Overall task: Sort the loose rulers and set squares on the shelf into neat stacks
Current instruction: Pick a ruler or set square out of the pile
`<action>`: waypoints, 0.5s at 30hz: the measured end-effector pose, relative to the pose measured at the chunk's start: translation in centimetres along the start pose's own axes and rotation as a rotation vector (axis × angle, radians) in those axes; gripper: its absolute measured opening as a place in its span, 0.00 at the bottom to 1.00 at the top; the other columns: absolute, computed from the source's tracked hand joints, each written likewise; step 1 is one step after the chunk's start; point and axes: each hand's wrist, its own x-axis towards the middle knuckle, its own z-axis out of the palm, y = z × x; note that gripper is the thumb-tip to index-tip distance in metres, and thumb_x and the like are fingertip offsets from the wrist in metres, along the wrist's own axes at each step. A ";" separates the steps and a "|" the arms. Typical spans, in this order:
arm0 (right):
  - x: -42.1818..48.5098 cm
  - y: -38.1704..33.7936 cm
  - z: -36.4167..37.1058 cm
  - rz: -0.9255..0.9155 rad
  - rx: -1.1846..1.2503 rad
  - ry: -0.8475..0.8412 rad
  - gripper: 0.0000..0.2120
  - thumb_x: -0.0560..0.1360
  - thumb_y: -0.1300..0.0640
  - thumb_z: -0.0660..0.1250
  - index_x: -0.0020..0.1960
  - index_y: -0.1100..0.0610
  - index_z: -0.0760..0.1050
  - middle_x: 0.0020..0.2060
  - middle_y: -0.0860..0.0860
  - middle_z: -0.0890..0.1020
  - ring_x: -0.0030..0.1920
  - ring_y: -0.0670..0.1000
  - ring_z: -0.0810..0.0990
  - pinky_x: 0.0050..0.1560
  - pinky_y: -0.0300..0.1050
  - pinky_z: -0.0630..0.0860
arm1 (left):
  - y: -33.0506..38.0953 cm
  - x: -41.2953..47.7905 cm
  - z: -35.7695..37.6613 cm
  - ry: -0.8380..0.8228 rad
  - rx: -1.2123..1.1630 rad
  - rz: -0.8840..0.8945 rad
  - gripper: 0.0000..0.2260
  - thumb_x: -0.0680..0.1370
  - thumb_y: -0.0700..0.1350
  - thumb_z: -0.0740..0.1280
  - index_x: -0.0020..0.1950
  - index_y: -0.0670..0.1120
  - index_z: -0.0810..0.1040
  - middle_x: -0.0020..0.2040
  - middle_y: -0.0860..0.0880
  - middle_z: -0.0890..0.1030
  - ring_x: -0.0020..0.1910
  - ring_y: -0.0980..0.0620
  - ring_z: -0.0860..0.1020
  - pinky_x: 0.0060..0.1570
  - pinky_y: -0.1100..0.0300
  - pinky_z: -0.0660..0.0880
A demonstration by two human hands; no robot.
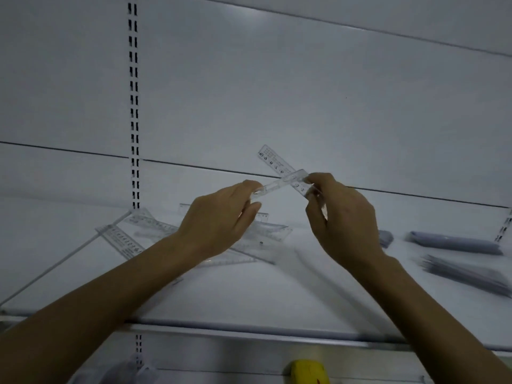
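Head view: my left hand [221, 220] pinches one end of a clear flat plastic ruler [279, 184]. My right hand [342, 217] pinches its other end together with a second clear ruler with black numerals [273, 159], crossed over it. Both are up above the white metal shelf [249, 295].

Likely light, thin, slightly flexy and slick, so I'd grip the flat faces near the ends.

Loose pile of clear rulers and set squares [274, 232] lies below, grey stacks [457, 242] to the right.

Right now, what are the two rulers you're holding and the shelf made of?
The rulers pinched by the left hand and right hand look like clear, shiny plastic: the wall shows through them and black numbers are printed on. The shelf seems to be white painted metal, smooth and matte, judging by its thin edge and slotted post; I can't be sure.
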 end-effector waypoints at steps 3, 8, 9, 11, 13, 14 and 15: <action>1.4 3.3 -3.0 -0.032 0.003 0.050 0.09 0.76 0.59 0.61 0.55 0.58 0.75 0.36 0.53 0.82 0.30 0.56 0.75 0.31 0.44 0.69 | 3.1 2.8 0.8 -0.004 -0.004 -0.003 0.15 0.78 0.53 0.55 0.62 0.49 0.70 0.40 0.58 0.74 0.35 0.57 0.71 0.31 0.58 0.72; 2.1 11.1 -8.6 -0.030 0.006 0.110 0.08 0.76 0.62 0.64 0.54 0.58 0.77 0.41 0.54 0.84 0.38 0.58 0.80 0.40 0.47 0.73 | 10.3 7.7 4.3 -0.063 -0.078 -0.013 0.15 0.79 0.52 0.59 0.64 0.50 0.67 0.44 0.57 0.75 0.39 0.53 0.75 0.37 0.56 0.74; 1.9 12.9 -9.6 -0.021 0.018 0.115 0.08 0.76 0.63 0.65 0.53 0.58 0.78 0.42 0.54 0.84 0.39 0.58 0.80 0.41 0.49 0.75 | 12.0 8.5 5.4 -0.072 -0.093 -0.017 0.15 0.79 0.53 0.59 0.65 0.50 0.66 0.44 0.56 0.76 0.39 0.53 0.75 0.37 0.57 0.74; 1.1 16.5 -11.6 0.010 0.035 0.114 0.07 0.76 0.62 0.65 0.53 0.58 0.79 0.43 0.55 0.84 0.42 0.57 0.81 0.44 0.56 0.78 | 15.7 10.0 8.0 -0.095 -0.127 -0.026 0.16 0.79 0.53 0.59 0.65 0.50 0.66 0.46 0.55 0.76 0.39 0.53 0.76 0.38 0.57 0.73; 0.1 20.1 -13.4 0.035 0.043 0.107 0.07 0.76 0.61 0.65 0.53 0.59 0.79 0.45 0.55 0.84 0.44 0.56 0.81 0.46 0.58 0.78 | 19.4 11.2 10.5 -0.117 -0.169 -0.028 0.15 0.79 0.53 0.59 0.65 0.50 0.65 0.46 0.55 0.76 0.40 0.53 0.75 0.39 0.57 0.73; -0.5 21.7 -14.3 0.042 0.040 0.099 0.07 0.76 0.62 0.66 0.53 0.59 0.80 0.45 0.55 0.84 0.44 0.56 0.81 0.47 0.58 0.78 | 21.0 11.6 11.6 -0.127 -0.192 -0.032 0.15 0.80 0.53 0.59 0.65 0.51 0.65 0.46 0.55 0.76 0.40 0.53 0.75 0.39 0.57 0.73; -1.1 23.3 -15.2 0.045 0.029 0.086 0.07 0.76 0.62 0.66 0.53 0.59 0.80 0.45 0.55 0.84 0.45 0.56 0.81 0.47 0.58 0.78 | 22.4 12.0 12.7 -0.137 -0.211 -0.036 0.15 0.80 0.54 0.59 0.64 0.51 0.66 0.45 0.55 0.77 0.39 0.53 0.76 0.39 0.57 0.73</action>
